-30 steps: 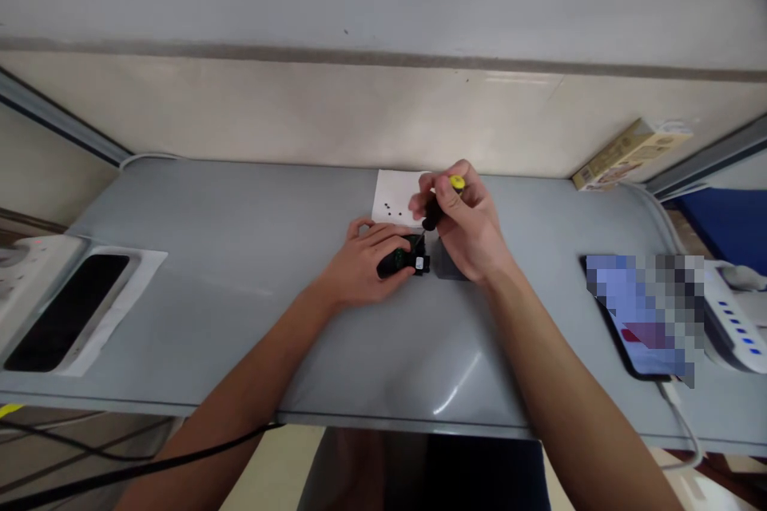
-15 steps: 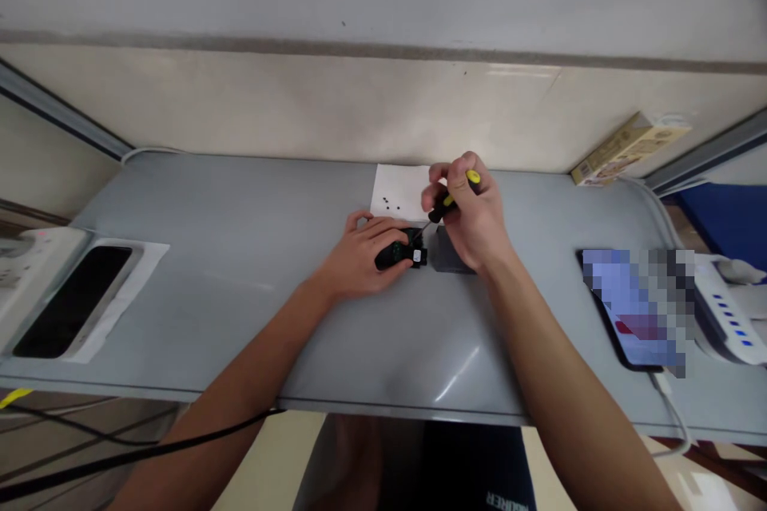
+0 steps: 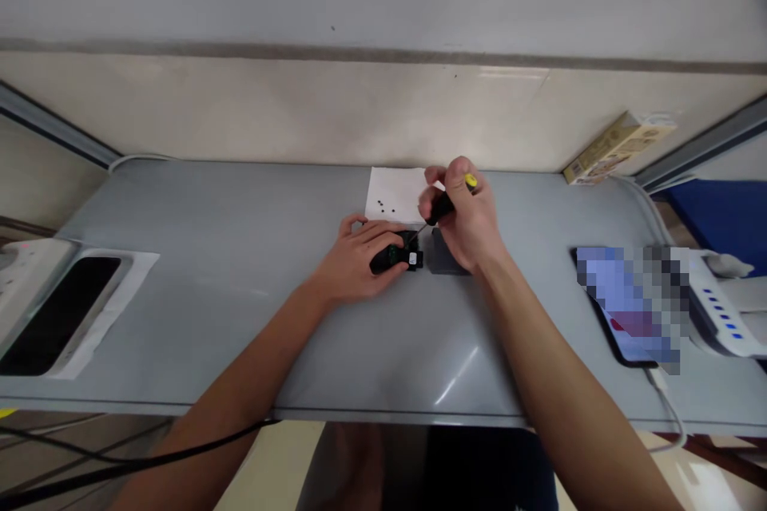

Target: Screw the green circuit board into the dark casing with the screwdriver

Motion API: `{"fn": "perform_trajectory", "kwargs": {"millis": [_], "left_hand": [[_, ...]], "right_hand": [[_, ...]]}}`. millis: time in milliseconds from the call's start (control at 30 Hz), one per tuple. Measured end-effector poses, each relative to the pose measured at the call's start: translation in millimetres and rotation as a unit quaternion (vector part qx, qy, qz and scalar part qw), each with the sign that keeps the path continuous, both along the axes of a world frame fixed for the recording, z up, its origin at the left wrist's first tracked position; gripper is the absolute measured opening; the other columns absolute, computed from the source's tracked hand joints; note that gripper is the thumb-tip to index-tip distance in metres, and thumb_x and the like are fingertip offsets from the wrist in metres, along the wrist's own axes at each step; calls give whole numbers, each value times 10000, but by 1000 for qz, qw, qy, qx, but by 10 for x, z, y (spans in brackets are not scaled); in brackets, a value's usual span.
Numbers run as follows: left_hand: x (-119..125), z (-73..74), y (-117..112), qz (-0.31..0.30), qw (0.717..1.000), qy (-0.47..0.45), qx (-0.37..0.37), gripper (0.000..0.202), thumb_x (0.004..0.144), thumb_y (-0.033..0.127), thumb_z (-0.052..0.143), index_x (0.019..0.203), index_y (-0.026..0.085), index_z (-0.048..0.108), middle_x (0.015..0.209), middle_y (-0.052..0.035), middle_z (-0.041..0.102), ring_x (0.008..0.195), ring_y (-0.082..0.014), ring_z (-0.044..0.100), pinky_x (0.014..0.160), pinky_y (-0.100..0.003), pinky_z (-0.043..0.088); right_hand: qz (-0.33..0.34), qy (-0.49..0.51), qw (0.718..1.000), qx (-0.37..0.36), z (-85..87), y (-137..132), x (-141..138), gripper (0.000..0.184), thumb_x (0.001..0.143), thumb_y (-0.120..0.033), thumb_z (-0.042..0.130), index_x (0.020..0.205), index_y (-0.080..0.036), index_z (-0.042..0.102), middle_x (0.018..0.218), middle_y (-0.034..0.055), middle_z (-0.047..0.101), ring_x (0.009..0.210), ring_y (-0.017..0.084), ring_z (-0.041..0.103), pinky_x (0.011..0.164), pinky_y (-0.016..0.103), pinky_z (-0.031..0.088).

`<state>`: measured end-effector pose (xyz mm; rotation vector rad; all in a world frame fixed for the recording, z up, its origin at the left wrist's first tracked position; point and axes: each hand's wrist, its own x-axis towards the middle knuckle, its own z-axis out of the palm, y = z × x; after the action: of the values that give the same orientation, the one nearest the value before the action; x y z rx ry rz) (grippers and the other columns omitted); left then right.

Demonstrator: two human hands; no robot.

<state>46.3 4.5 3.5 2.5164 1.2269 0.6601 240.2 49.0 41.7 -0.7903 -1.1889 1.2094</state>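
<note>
Right-hand grip (image 3: 464, 215) pinches screwdriver (image 3: 442, 209) over grey desk (image 3: 180, 295).

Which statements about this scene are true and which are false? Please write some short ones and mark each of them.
1. The right hand holds a screwdriver with a yellow end. True.
2. The left hand is on a black device. True.
3. Small black screws lie on the device. False: the screws lie on white paper.
4. A box stands at the table's front edge. False: the box is at the back right of the table.
</note>
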Motion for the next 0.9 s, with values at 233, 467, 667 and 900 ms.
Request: {"fn": "perform_trajectory", "kwargs": {"millis": [233,467,667,900], "left_hand": [[-4,-24,-3,-3,1000,-10,16,176,976,385,617,1096,257,624,1392,-47,670,1270,-245,633,1193,-504,259],[-10,-14,-6,1,1000,-2,14,180,967,394,617,1082,258,642,1372,-51,682,1257,-251,640,1182,-500,288],[-19,-38,14,-5,1000,-5,16,195,974,401,615,1108,261,633,1398,-53,667,1270,-256,634,1188,-506,272],[-6,-21,0,-4,1000,-9,18,159,975,382,613,1067,253,624,1390,-47,672,1262,-250,639,1178,-494,271]], "right_hand": [[26,-8,1000,8,95,-56,-28,542,937,-784,393,910,-264,547,640,-31,425,505,127,448,509,306,449],[51,-5,999,12,67,-80,-28,489,867,-692,647,813,-254,438,819,-16,574,652,121,586,602,287,498],[22,-16,999,17,77,-92,-75,521,894,-778,507,813,-271,422,583,-71,346,466,111,364,476,278,385],[52,6,999,12,90,-64,-7,490,861,-716,630,833,-254,472,881,15,569,754,149,624,676,313,534]]}}
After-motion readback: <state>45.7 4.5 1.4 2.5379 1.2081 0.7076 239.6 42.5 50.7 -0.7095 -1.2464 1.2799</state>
